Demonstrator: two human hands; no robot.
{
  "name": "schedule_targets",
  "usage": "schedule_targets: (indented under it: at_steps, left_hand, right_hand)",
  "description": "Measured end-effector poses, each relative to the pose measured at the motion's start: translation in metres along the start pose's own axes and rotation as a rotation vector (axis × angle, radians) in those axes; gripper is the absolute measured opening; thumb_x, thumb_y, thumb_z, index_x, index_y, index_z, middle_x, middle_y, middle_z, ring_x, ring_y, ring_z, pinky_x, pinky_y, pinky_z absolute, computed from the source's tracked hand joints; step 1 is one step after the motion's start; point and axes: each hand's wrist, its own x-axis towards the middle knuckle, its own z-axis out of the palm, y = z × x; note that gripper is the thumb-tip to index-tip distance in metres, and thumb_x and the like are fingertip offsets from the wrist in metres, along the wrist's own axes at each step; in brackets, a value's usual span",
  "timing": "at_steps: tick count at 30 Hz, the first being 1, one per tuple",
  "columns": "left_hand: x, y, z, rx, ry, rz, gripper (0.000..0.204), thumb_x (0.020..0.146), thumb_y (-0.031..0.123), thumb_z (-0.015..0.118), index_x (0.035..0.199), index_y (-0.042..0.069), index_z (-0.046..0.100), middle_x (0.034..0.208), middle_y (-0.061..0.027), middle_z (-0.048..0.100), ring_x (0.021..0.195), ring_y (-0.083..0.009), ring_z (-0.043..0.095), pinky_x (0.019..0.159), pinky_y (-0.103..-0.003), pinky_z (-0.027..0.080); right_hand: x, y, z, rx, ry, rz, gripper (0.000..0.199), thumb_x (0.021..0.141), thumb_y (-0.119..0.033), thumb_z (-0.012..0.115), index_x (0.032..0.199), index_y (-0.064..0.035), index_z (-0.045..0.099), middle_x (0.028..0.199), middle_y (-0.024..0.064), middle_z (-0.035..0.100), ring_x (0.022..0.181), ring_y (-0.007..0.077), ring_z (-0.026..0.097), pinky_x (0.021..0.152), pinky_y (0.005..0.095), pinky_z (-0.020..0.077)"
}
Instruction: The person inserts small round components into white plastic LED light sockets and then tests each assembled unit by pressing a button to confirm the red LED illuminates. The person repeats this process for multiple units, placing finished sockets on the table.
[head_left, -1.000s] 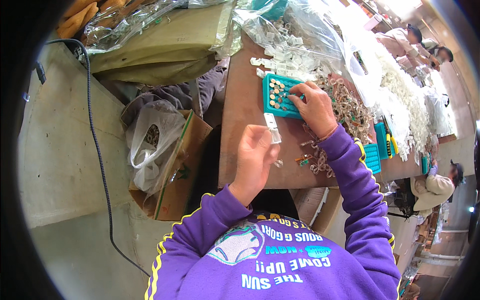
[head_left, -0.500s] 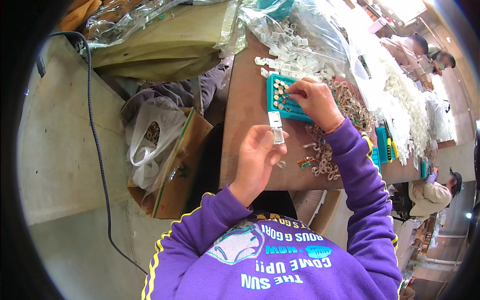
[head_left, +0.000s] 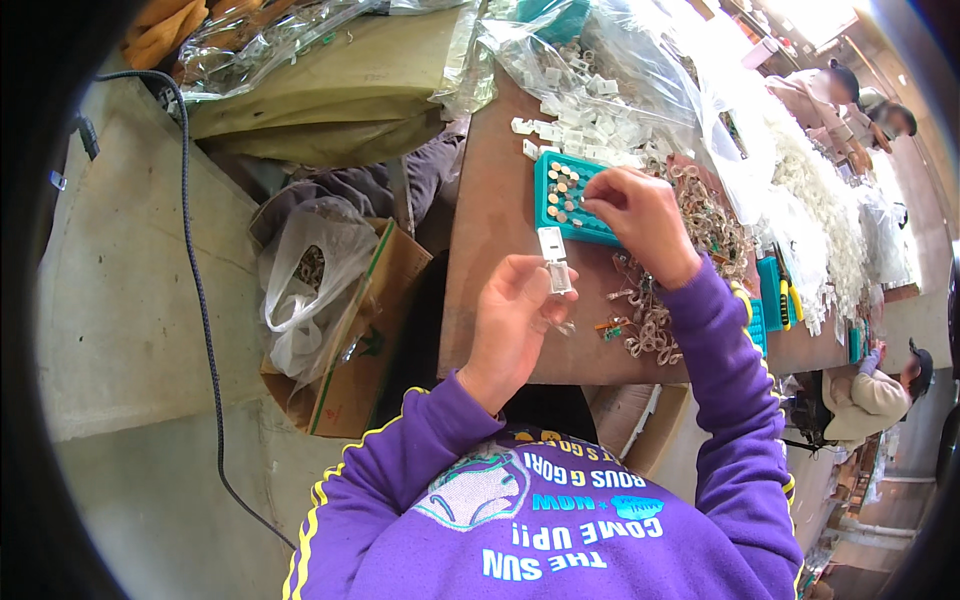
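Observation:
My left hand pinches a small white plastic case between thumb and fingers, its lid swung open. Just beyond it lies a teal tray with several round silvery button cells in its left part. Over the tray's right side is my right hand, thumb and fingertips pressed together; whatever is between them is too small to make out. More white plastic cases are heaped behind the tray. To the right of my right hand lies a tangled pile of thin wire strips.
Clear plastic bags cover the far part of the brown table. At right are a second teal tray and yellow-handled pliers. A cardboard box with a plastic bag stands at left. Several people work farther right.
My right hand has lifted off the button cells and shifted slightly right, its fingertips pinched together. My left hand still holds the open case, almost unmoved.

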Motion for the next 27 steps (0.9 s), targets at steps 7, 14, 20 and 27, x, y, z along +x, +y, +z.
schedule_targets:
  at_steps: [7, 14, 20, 27]
  left_hand:
    - [-0.001, -0.005, 0.001, 0.073, -0.01, 0.041, 0.009, 0.096, 0.009, 0.06, 0.104, 0.005, 0.057, 0.1, -0.008, 0.066, 0.086, -0.0141, 0.064, 0.07, -0.026, 0.049]
    - [0.0, -0.007, -0.001, 0.117, -0.028, 0.075, 0.009, 0.094, 0.007, 0.062, 0.103, 0.005, 0.059, 0.1, -0.0055, 0.066, 0.085, -0.0116, 0.062, 0.072, -0.026, 0.05]
    - [-0.001, -0.002, 0.0, 0.135, -0.043, 0.036, 0.011, 0.095, 0.01, 0.062, 0.103, 0.004, 0.058, 0.096, -0.0067, 0.066, 0.084, -0.0138, 0.063, 0.072, -0.027, 0.051]
    - [-0.001, -0.003, 0.002, 0.115, -0.022, 0.033, 0.012, 0.096, 0.012, 0.061, 0.103, 0.003, 0.058, 0.097, -0.0076, 0.067, 0.082, -0.0154, 0.065, 0.071, -0.028, 0.052]
  right_hand:
    - [-0.056, -0.049, -0.006, 0.118, -0.027, -0.191, 0.012, 0.076, -0.002, 0.069, 0.086, -0.0051, 0.062, 0.079, 0.0087, 0.059, 0.066, 0.0267, 0.062, 0.06, 0.0348, 0.0521]
    - [-0.063, -0.055, -0.002, -0.048, 0.015, -0.291, 0.017, 0.074, 0.0, 0.069, 0.087, -0.0051, 0.06, 0.079, 0.0072, 0.056, 0.067, 0.0253, 0.062, 0.057, 0.034, 0.052]
    - [-0.067, -0.062, -0.013, 0.032, 0.041, -0.231, 0.016, 0.072, -0.001, 0.07, 0.087, -0.0045, 0.065, 0.083, 0.0082, 0.062, 0.073, 0.0259, 0.065, 0.06, 0.0326, 0.0529]
    - [-0.059, -0.054, -0.005, 0.06, 0.023, -0.217, 0.018, 0.074, -0.001, 0.067, 0.091, -0.0068, 0.068, 0.08, 0.0081, 0.064, 0.073, 0.0267, 0.065, 0.063, 0.0324, 0.0529]
